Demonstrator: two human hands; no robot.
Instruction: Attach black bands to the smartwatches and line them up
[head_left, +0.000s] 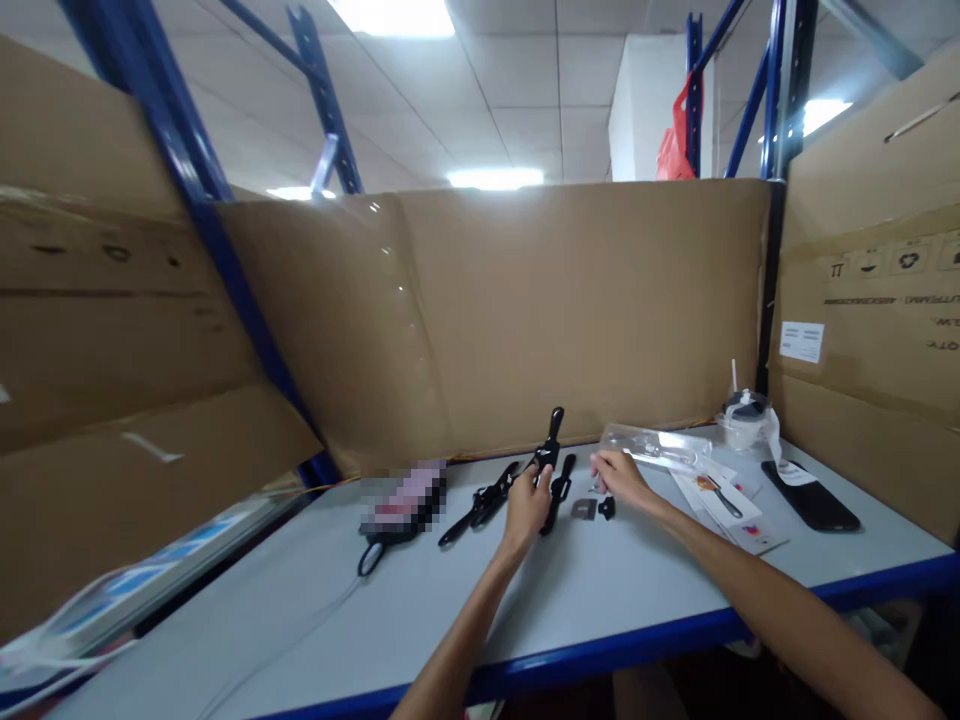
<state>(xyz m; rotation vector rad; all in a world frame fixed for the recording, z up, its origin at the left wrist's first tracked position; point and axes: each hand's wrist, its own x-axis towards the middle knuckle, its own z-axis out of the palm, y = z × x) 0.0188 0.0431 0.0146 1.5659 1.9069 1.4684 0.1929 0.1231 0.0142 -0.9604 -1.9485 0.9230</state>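
Left hand [529, 502] closed around a black tool [550, 452], gripping it over the back half of the tabletop [600, 585], around its middle. The tool's long axis runs mostly front to back, far end pointing to the back edge and leaning a little right. Right hand [616, 473] lies to the right of the tool, apart from it — fingers drawn together as in a pinch. Too small to tell whether anything sits between them.

Just in front of the right hand: a flat metal plate [584, 510] and a small black part [607, 508], side by side; right hand is the nearer. A second black tool [559, 495] lies between left hand and plate, more black tools [480, 507] to the left.

Room: bare surface from the parts to the front edge — tighter behind, where clear packaging [660, 447] sits near the back edge. Leaflets [731, 510] toward the right.
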